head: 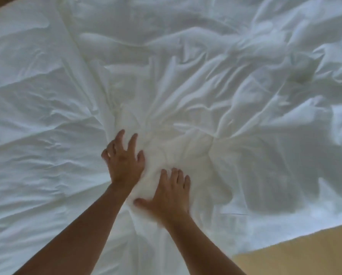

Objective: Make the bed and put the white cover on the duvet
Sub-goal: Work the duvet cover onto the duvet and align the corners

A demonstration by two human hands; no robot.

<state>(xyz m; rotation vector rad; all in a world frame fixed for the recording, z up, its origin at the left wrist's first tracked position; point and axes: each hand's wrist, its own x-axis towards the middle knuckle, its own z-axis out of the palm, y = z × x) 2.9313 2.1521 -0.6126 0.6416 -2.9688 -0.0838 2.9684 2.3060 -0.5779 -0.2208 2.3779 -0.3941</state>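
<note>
The white cover (186, 86) fills nearly the whole frame, crumpled, with creases running in toward the lower middle. It looks light, limp and soft, so I judge it will bunch under a push rather than slide. I'd take it by a hem or corner, not mid-sheet. My left hand (123, 157) presses it with fingers spread. My right hand (169, 192), just beside, lies flat, thumb out. Neither pinches. Tan floor (297, 253) shows lower right.

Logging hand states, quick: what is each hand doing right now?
Left hand: open, fingers spread, pressing on the white bedding.
Right hand: open, lying flat on the white bedding.
</note>
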